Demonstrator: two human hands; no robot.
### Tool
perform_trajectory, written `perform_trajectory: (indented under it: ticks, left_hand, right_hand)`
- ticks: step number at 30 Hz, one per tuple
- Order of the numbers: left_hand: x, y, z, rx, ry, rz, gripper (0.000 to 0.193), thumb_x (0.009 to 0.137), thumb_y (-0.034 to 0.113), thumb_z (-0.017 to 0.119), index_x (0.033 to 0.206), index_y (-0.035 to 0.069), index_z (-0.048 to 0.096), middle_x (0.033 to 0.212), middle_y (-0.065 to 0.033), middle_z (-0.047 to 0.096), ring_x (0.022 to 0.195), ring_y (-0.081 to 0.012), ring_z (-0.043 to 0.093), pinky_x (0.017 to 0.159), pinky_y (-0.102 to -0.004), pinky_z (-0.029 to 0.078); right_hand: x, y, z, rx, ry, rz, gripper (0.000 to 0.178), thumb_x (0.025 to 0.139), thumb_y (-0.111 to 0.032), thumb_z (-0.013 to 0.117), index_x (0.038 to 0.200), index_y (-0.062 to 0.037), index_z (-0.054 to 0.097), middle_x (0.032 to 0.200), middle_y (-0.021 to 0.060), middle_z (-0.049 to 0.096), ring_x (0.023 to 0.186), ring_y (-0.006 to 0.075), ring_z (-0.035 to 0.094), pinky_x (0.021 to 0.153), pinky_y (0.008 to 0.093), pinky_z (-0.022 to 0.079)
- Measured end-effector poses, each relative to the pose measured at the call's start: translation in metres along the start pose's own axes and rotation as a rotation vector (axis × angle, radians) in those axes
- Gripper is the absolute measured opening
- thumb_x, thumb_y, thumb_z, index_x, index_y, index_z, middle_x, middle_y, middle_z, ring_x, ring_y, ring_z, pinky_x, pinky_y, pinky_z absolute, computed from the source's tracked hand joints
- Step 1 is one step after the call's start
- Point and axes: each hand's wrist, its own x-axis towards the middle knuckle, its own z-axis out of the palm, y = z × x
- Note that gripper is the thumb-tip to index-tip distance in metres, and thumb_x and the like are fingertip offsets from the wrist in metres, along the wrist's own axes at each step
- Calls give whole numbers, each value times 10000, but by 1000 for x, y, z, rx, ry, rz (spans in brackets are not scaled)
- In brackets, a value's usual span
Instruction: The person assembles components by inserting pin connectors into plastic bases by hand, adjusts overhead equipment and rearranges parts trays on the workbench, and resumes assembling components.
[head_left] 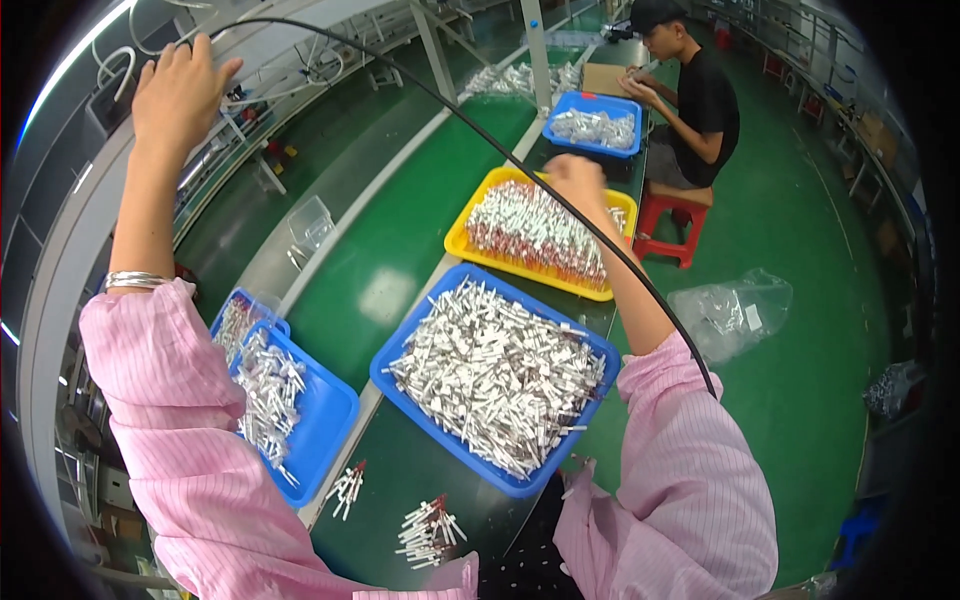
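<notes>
My left hand (182, 95) is raised at the upper left beside a metal frame, its thumb apart from the fingers, with no held thing visible. Blurred, my right hand (578, 180) hovers over the far right part of a yellow tray (457, 243); its fingers do not show clearly. Bundled small white sticks with red ends (520, 225) fill that tray. Nearer me, a blue tray (388, 378) holds a heap of loose white stick-like pieces (500, 370). Two small piles of similar pieces, a smaller one (347, 490) and a larger one (428, 532), lie on the green bench.
A black cable (440, 95) arcs across the view, passing in front of my right arm. Blue trays (335, 400) with bagged pieces stand at left. Beyond the yellow tray, a co-worker (700, 100) sits on a red stool (672, 225) near another blue tray (625, 150). Clear bags (735, 310) lie on the right.
</notes>
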Motion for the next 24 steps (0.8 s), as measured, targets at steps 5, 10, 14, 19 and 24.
perform_trajectory:
  ticks: [5,10,14,19,24]
  left_hand:
    - [-9,-12,10,64,85,25,544,912,444,399,1269,34,413,1201,-171,520,1196,-318,435,959,-425,368]
    - [-23,-5,-4,49,29,23,532,903,409,444,1279,35,406,1236,-177,501,1215,-320,417,981,-422,357]
    - [-39,-7,-2,26,137,62,518,890,347,494,1291,37,390,1296,-184,448,1242,-310,387,1021,-414,323]
    - [-67,-3,-18,-56,278,173,519,837,228,579,1291,60,392,1337,-134,407,1257,-269,368,1048,-399,297]
    - [-87,29,-43,-282,430,268,435,751,129,644,1161,70,512,1244,-99,490,1189,-224,445,1031,-408,315]
  right_hand:
    - [-57,68,-58,-608,-88,678,349,815,-297,525,1028,-31,599,1111,212,545,1001,374,551,801,453,491]
    - [-94,125,-43,-37,-378,848,422,783,-319,491,846,75,628,745,214,642,721,310,651,620,395,497]
    - [-105,143,-26,-44,-251,823,353,772,-245,480,813,74,624,719,208,641,622,283,645,536,376,487]
    - [-108,140,-15,-5,-237,798,405,772,-282,491,898,84,609,828,253,633,670,307,650,599,376,500]
    - [-106,145,0,718,59,866,196,757,-80,525,879,70,560,779,104,600,690,189,588,627,326,465]
